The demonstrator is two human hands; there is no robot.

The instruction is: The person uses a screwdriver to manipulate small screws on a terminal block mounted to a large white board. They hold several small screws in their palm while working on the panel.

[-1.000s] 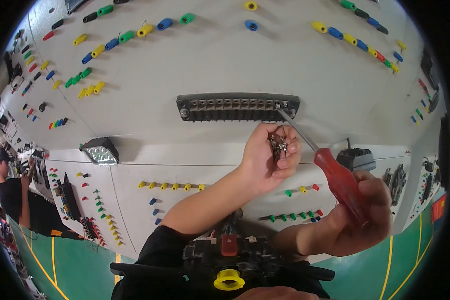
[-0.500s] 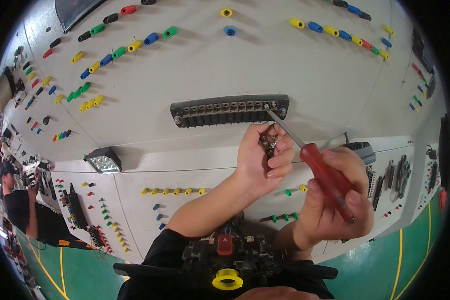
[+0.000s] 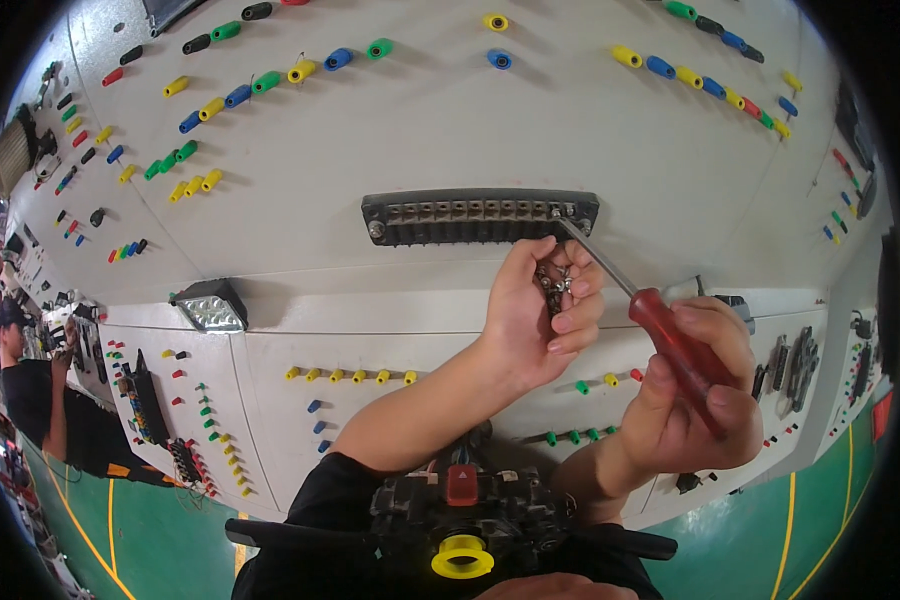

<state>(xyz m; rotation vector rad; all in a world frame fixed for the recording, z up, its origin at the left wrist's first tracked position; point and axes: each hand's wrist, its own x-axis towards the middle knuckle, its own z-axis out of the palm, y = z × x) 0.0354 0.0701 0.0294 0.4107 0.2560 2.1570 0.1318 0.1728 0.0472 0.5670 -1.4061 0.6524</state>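
Note:
A long black terminal block (image 3: 480,232) is fixed on the pale panel (image 3: 450,130), with a row of square slots along it. In my right hand (image 3: 700,395) is a screwdriver (image 3: 675,335) with a see-through red handle. Its metal shaft slants up and left, and the tip meets a screw (image 3: 557,213) near the block's right end. My left hand (image 3: 540,320), fingers curled, cups a small heap of metal screws (image 3: 553,285) just below the block. The screwdriver shaft passes close to its fingertips.
Many coloured sockets (image 3: 338,59) stick out of the panel above and below. A lamp (image 3: 211,305) is mounted at lower left. Another person (image 3: 40,390) stands at far left. In front of my chest is a black device with a red button (image 3: 461,485) and a yellow ring (image 3: 462,557).
The view has shifted slightly, so the panel and block appear farther right. My hands keep their places at the block, with the screwdriver tip still on the screw.

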